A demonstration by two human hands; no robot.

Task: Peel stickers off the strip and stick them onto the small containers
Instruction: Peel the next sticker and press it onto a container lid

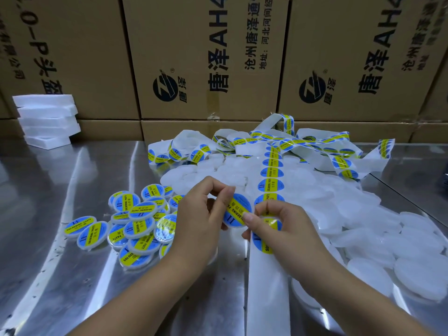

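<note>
- Found the bare strip [268, 299] nearest, cut off by the lower edge and running under the right hand [278, 229].
- Pinched the sticker [237, 210] at its near edge between that hand's thumb and forefinger; half hid the next label under its curled fingers.
- Gripped the small container [235, 226] in the left hand [201, 219], fingers curled round it; barely saw it behind the sticker.
- Found labelled containers [135, 221] heaped left and blank containers [388, 238] right, washed out, outlines unclear.
- Could not read the boxes [206, 57] fully, cropped at the top.

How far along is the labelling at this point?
Done: a pile of labelled containers sits at left. In hand: left hand grips one container while right hand pinches its sticker down. Left: many bare white containers at right, and the strip holds more stickers.
</note>
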